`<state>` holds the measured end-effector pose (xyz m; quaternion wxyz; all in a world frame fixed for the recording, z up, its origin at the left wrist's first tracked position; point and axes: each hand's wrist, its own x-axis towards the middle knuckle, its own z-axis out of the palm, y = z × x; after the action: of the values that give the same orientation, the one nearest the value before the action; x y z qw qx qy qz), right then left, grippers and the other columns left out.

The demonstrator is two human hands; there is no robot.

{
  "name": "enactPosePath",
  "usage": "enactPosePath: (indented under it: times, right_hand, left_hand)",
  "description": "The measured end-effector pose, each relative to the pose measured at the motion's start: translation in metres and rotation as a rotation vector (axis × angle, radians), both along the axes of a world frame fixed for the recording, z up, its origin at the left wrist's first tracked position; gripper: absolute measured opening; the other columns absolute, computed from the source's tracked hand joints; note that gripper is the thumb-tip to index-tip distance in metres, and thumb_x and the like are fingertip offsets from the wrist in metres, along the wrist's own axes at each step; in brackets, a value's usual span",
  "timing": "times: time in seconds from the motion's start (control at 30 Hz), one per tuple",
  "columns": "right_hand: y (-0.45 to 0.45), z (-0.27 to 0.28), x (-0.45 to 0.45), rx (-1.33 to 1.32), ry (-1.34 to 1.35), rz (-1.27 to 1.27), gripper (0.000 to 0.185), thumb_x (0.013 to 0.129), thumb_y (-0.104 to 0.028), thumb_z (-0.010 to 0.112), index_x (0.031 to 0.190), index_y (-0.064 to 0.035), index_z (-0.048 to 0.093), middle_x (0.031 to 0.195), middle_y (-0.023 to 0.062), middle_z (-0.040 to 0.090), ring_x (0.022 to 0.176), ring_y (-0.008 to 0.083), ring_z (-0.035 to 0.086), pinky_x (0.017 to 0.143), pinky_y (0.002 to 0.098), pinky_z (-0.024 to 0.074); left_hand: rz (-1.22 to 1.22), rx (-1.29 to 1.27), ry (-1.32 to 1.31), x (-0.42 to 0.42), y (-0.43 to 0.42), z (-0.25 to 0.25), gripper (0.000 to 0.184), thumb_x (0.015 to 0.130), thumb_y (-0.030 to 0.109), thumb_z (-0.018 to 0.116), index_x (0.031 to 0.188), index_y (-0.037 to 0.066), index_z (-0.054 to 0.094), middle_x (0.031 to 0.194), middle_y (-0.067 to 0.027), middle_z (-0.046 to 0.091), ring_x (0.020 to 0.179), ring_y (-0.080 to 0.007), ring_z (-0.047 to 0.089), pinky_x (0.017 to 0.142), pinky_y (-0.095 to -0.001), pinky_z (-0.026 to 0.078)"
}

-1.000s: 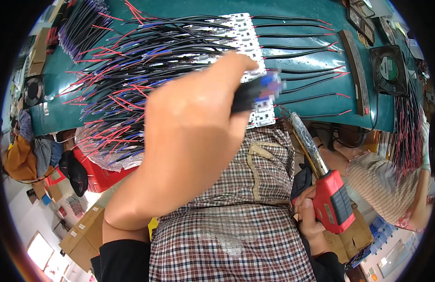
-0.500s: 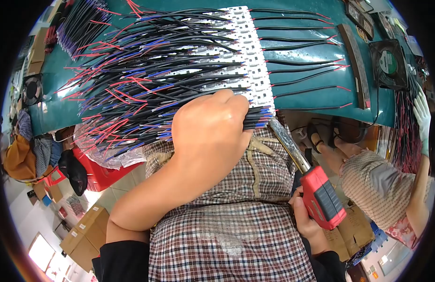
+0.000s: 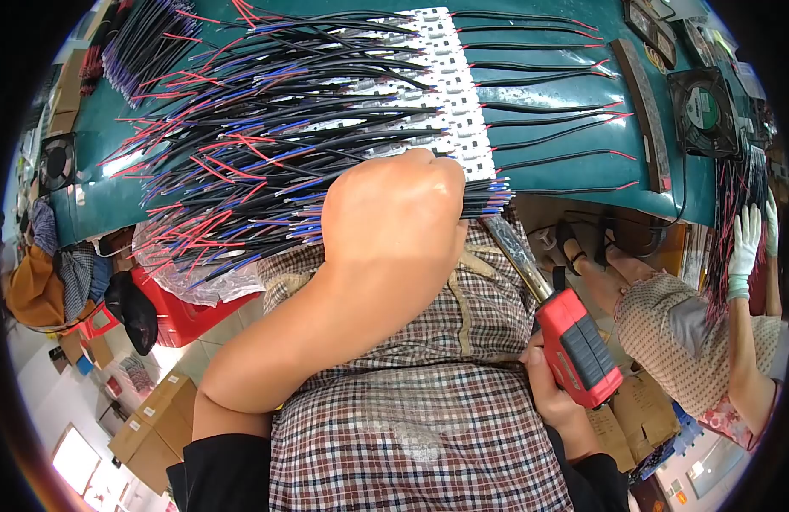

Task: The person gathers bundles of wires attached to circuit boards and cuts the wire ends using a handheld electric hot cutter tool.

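My left hand [image 3: 394,209] is closed around a bundle of black wires [image 3: 487,197], whose blue and reddish tips stick out past its fingers at the right. Under and beside it lies a white strip of small boards [image 3: 454,77], with many black wires [image 3: 266,128] fanning left and single black wires [image 3: 539,78] with red ends running right. In my right hand [image 3: 552,388] is a red and black soldering gun [image 3: 578,346]. Its long metal barrel points up and left, with the tip end close to the wire bundle, below the strip's near end.
The green table [image 3: 574,128] carries a dark bar [image 3: 642,115], a black fan [image 3: 704,111] and another wire bundle [image 3: 147,51]. At the right, a co-worker's gloved hands [image 3: 742,247] are at hanging wires. A red stool [image 3: 185,316] and cardboard boxes [image 3: 156,422] stand at the left.
My left hand came down from over the strip with the bundle, then shifted slightly right. The soldering gun moved left and up. The co-worker's gloved hands moved at the hanging wires.
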<state>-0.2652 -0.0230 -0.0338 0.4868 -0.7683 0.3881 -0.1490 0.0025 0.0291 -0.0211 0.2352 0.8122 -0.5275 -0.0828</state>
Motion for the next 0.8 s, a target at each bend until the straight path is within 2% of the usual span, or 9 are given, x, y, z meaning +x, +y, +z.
enactPosePath:
  times: [0.07,0.17,0.3,0.37,0.67,0.8]
  right_hand:
    - [-0.006,0.007,0.004,-0.073,0.006,0.126,0.012,0.08,-0.002,0.073,0.092,0.0003,0.069,0.084,0.0126,0.064,0.068,0.0258,0.064,0.059,0.0345,0.0495]
    - [-0.007,0.006,0.005,-0.117,-0.001,0.15,0.013,0.08,-0.003,0.073,0.092,0.0003,0.069,0.084,0.0125,0.064,0.066,0.0259,0.064,0.058,0.0348,0.0491]
    - [-0.001,-0.001,-0.006,-0.102,0.024,0.114,0.015,0.08,-0.004,0.074,0.093,0.0003,0.069,0.085,0.0125,0.065,0.068,0.0257,0.065,0.059,0.0345,0.0499]
    - [0.004,-0.001,-0.011,-0.054,0.047,-0.001,0.017,0.08,-0.004,0.075,0.095,0.0006,0.068,0.086,0.0123,0.065,0.069,0.0254,0.066,0.06,0.0341,0.0509]
    - [0.002,-0.001,-0.017,0.007,0.111,0.052,0.018,0.08,-0.003,0.074,0.096,0.0011,0.068,0.092,0.0141,0.066,0.074,0.026,0.067,0.065,0.0336,0.0523]
    - [0.001,0.0,-0.011,0.01,0.066,0.044,0.017,0.08,-0.002,0.073,0.096,0.0011,0.068,0.089,0.013,0.066,0.071,0.0254,0.066,0.062,0.0338,0.0512]
  left_hand:
    - [-0.003,-0.003,0.002,0.0,0.0,0.0,0.022,0.068,0.012,0.08,0.074,0.002,0.062,0.076,-0.0129,0.061,0.072,-0.0346,0.063,0.064,-0.0446,0.05]
    - [-0.013,0.001,0.02,0.0,-0.001,0.002,0.022,0.068,0.011,0.08,0.073,0.002,0.061,0.076,-0.013,0.061,0.072,-0.0348,0.063,0.065,-0.0447,0.05]
    - [-0.01,0.005,0.004,0.002,-0.003,0.001,0.022,0.068,0.011,0.08,0.073,0.002,0.061,0.075,-0.013,0.061,0.072,-0.0346,0.064,0.065,-0.0447,0.05]
    - [-0.012,0.028,0.003,0.002,-0.003,0.0,0.022,0.068,0.012,0.08,0.073,0.002,0.061,0.075,-0.013,0.061,0.072,-0.0345,0.064,0.065,-0.0448,0.051]
    - [-0.008,0.04,0.005,0.002,-0.003,0.001,0.021,0.068,0.011,0.08,0.072,0.002,0.061,0.076,-0.0133,0.062,0.074,-0.0349,0.064,0.066,-0.0454,0.051]
    - [-0.004,0.04,0.006,0.0,-0.002,0.0,0.022,0.068,0.012,0.08,0.073,0.002,0.061,0.077,-0.0132,0.062,0.074,-0.0349,0.064,0.066,-0.0453,0.051]
